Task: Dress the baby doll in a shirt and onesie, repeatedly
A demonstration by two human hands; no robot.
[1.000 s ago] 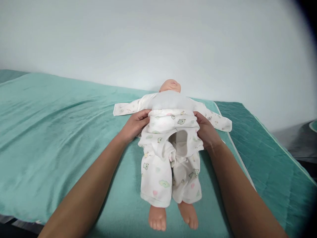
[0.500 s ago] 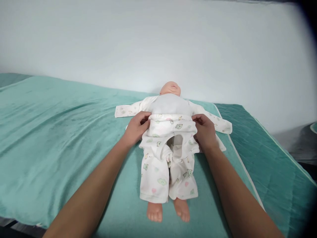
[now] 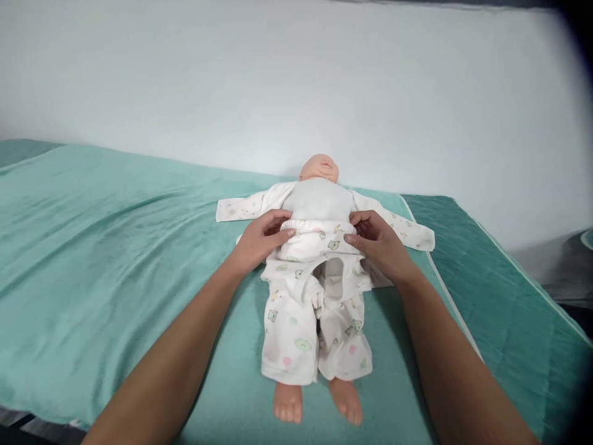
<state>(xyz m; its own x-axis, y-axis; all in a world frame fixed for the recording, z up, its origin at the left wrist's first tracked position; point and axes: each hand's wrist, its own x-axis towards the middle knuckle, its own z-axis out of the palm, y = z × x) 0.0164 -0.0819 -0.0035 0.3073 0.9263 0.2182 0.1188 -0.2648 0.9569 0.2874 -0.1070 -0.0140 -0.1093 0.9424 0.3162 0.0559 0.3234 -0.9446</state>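
Observation:
A baby doll [image 3: 319, 168] lies on its back on a teal bed cover [image 3: 102, 247], head toward the wall, bare feet toward me. It has a grey cloth torso and wears white printed trousers [image 3: 301, 327]; a matching white jacket [image 3: 241, 207] is spread open under it. My left hand [image 3: 262, 238] pinches the trousers' waistband at the doll's left side as I see it. My right hand [image 3: 375, 241] grips the same waistband on the other side, fingers curled over the fabric.
A white wall [image 3: 296, 86] rises just behind the doll's head. A darker quilted teal cover [image 3: 500, 296] lies to the right, with the bed edge and dark floor [image 3: 565, 272] beyond it.
Both hands have slid inward along the waistband toward the middle of the doll's belly. The trousers sit slightly higher on the torso.

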